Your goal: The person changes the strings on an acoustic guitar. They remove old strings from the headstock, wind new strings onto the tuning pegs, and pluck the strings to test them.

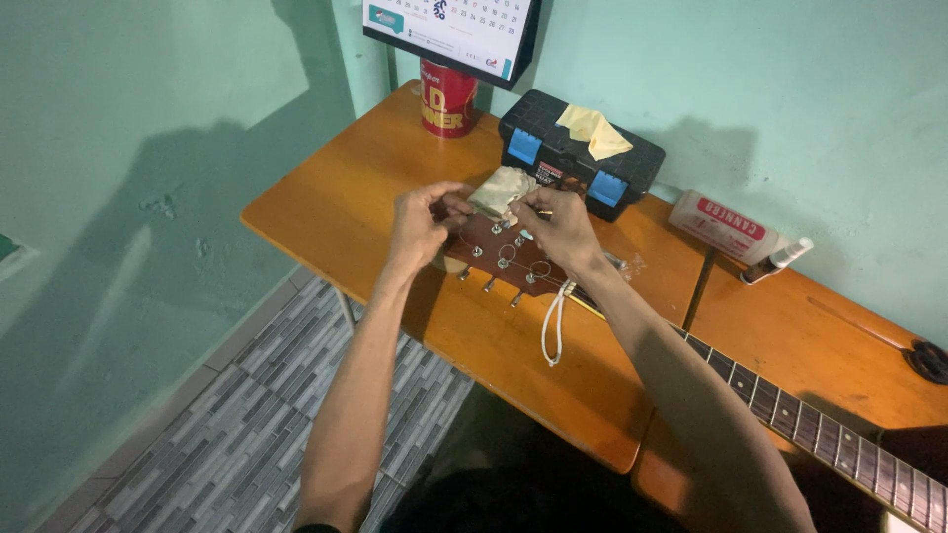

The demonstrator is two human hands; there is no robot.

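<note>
Taking the guitar headstock (504, 259) as the landmark: just behind it a black toolbox (578, 153) with a yellow cloth (592, 130) on top blocks the way to the wall; behind and to its left a red can (448, 99) stands under a hanging calendar (454, 25); to its left the orange table (346, 197) lies bare to the edge; to its right a white tube (721, 225) and a small bottle (778, 261) lie near the wall; in front, a white cord (553, 326) dangles over open tabletop; the guitar neck (820, 429) bars the near right.
</note>
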